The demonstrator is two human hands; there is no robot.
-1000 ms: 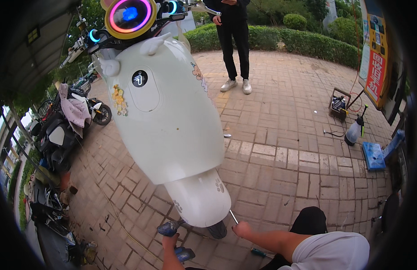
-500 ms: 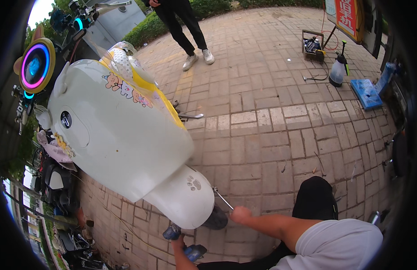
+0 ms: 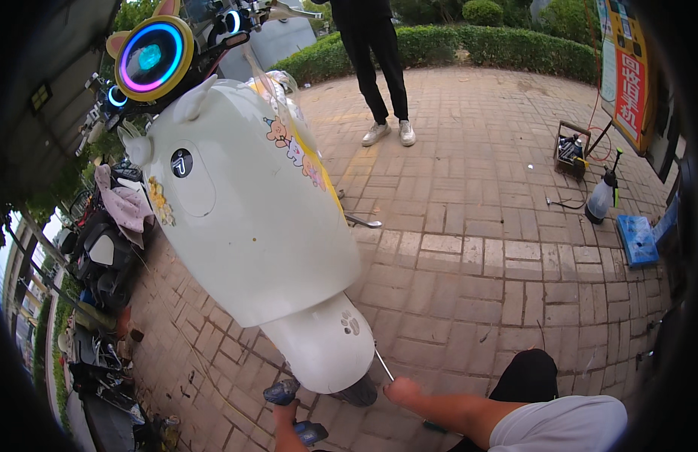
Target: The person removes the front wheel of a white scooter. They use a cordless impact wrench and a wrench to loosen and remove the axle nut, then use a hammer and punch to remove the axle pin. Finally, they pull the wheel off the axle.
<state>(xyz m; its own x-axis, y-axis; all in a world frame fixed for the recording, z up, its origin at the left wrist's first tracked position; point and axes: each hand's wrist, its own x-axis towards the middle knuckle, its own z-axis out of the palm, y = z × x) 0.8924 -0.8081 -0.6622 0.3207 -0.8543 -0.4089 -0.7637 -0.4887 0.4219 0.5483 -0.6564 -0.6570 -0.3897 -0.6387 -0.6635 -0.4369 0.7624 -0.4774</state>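
Note:
A white electric scooter (image 3: 266,211) stands before me, its front fender (image 3: 319,346) marked with a paw print and the front tyre (image 3: 356,392) showing beneath. My left hand (image 3: 286,413) is closed round the handle of a blue cordless impact wrench (image 3: 281,391), held at the left side of the front wheel. My right hand (image 3: 402,392) grips a slim silver wrench (image 3: 384,363) by its near end. The wrench's far end reaches the fender's right side, where its tip is hard to make out.
A person in black trousers (image 3: 375,68) stands beyond the scooter. To the right are a tool carrier (image 3: 570,153), a spray bottle (image 3: 601,197), a blue case (image 3: 637,241) and a signboard (image 3: 628,83). Parked scooters (image 3: 111,252) line the left. Brick paving (image 3: 469,294) lies underfoot.
My view has tilted up and left, so the scooter's front and the hedge show more. Both hands keep their tools at the front wheel.

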